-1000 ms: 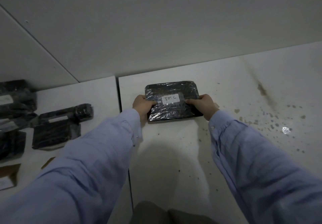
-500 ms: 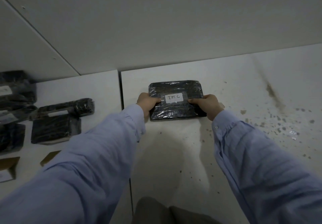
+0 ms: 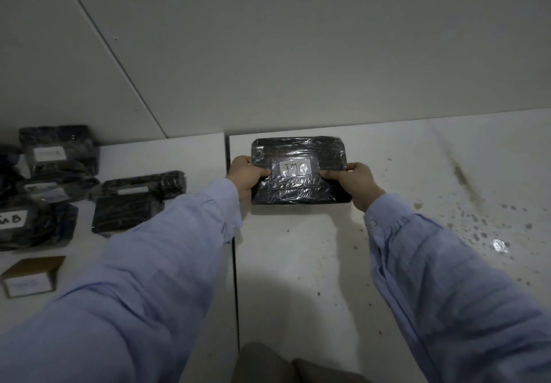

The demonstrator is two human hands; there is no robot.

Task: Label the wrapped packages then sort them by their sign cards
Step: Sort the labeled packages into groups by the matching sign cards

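Here, a black wrapped package (image 3: 298, 150) is being held over the right-hand white table (image 3: 298, 263). It is just past the seam that divides this table from the left-hand table (image 3: 193, 156), and close to the far edge by the wall (image 3: 298, 54). Its long axis is being kept left to right, roughly parallel with that far edge. Its broad face is being turned upward, and a white label (image 3: 295, 167) is being shown at the middle of it. The writing is being read upright from the person's side as "TIM", then a letter lost in glare.

The left hand (image 3: 246, 172) is being curled round the left short end, with the thumb laid on the top face. The right hand (image 3: 354, 181) is being curled round the right short end in the same way, its thumb lying just beside the label. Whether the package is being rested on the table or lifted just off it cannot be told.

On the left-hand table, well apart, other wrapped packages (image 3: 131, 203) are being kept in a group, some with white labels. A small cardboard box (image 3: 29, 275) is being kept nearer the person.
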